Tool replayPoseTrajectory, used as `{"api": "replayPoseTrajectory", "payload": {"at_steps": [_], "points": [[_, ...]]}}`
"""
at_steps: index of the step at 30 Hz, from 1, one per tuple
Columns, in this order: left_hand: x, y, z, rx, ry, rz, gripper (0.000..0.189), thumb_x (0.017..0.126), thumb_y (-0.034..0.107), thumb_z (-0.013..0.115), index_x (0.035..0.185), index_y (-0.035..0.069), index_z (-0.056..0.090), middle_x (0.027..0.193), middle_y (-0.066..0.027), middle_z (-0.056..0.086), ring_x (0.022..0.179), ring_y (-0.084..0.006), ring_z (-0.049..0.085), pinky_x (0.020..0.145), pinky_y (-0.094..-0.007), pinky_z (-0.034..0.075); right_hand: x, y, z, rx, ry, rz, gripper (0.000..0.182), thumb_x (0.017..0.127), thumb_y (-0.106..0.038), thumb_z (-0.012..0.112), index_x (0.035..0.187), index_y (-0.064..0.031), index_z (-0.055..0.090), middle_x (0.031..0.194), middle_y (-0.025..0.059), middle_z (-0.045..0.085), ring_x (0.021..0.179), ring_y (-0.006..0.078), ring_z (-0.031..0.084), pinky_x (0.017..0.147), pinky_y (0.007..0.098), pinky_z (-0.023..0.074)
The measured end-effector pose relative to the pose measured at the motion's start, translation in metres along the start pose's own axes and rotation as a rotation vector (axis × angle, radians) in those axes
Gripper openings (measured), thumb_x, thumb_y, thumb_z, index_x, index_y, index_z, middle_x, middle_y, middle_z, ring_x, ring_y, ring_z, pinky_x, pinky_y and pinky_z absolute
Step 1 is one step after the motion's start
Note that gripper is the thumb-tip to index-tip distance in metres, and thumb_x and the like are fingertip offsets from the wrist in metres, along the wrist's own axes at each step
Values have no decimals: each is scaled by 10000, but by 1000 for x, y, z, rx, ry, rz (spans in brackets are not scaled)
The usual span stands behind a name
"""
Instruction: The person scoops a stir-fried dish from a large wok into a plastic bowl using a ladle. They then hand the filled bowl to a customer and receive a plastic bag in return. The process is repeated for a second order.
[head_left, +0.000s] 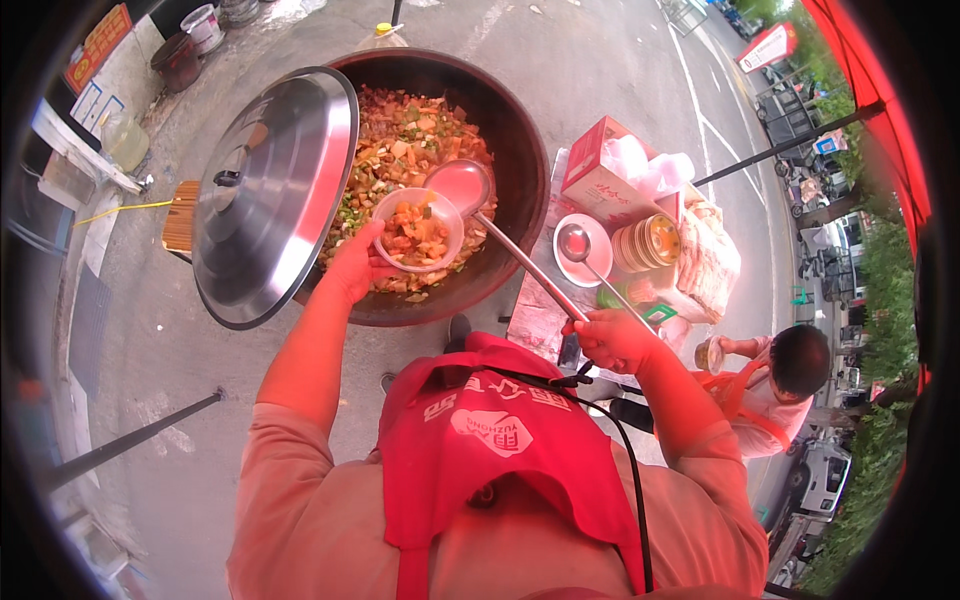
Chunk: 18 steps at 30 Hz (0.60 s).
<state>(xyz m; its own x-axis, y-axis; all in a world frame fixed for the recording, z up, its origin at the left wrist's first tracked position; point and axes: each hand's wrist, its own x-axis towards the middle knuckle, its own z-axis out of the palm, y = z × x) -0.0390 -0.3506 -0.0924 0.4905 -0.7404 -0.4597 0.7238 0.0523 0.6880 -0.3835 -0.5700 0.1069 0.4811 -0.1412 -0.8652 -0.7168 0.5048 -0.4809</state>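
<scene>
My left hand (356, 262) holds a clear plastic bowl (420, 229) by its left side, partly filled with diced stew. My right hand (611, 339) is closed on the long handle of a metal ladle (459, 187). The ladle's round bowl is just beyond the plastic bowl's upper right rim; whether they touch I cannot tell. Both are over a large dark wok (517, 157) with diced food (405, 142) in it. A domed metal lid (277, 195) covers the wok's left side.
On the side table (536, 300) at the right are a white bowl (595, 268) with a smaller ladle (575, 242), stacked containers (645, 242) and a cardboard box (600, 180). A person (772, 382) holding a container stands at the right. A dark pole (135, 439) slants at lower left.
</scene>
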Motion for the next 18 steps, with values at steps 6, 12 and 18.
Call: {"api": "replayPoseTrajectory", "payload": {"at_steps": [6, 12, 18], "points": [[-3, 8, -36, 138, 31, -97, 573, 896, 488, 615, 1168, -16, 591, 994, -151, 663, 817, -245, 665, 727, -392, 576, -6, 2, -4, 31, -79, -57, 320, 974, -207, 590, 1173, 39, 540, 649, -41, 398, 452, 48, 332, 365, 207, 213], [-25, 15, -20, 70, 56, -73, 538, 915, 441, 616, 1177, -27, 585, 1017, -140, 659, 858, -248, 659, 775, -400, 566, -32, -9, 14, -397, 93, -165, 301, 962, -209, 583, 1177, 2, 581, 659, -33, 465, 485, 59, 410, 405, 241, 307], [-35, 1, -33, -139, -37, 94, 509, 945, 343, 597, 1288, -26, 525, 1236, -159, 614, 1094, -260, 621, 918, -417, 526, -34, 1, 12, -521, 160, -291, 314, 965, -252, 583, 1182, -26, 609, 648, -38, 484, 492, 61, 437, 439, 232, 351]]}}
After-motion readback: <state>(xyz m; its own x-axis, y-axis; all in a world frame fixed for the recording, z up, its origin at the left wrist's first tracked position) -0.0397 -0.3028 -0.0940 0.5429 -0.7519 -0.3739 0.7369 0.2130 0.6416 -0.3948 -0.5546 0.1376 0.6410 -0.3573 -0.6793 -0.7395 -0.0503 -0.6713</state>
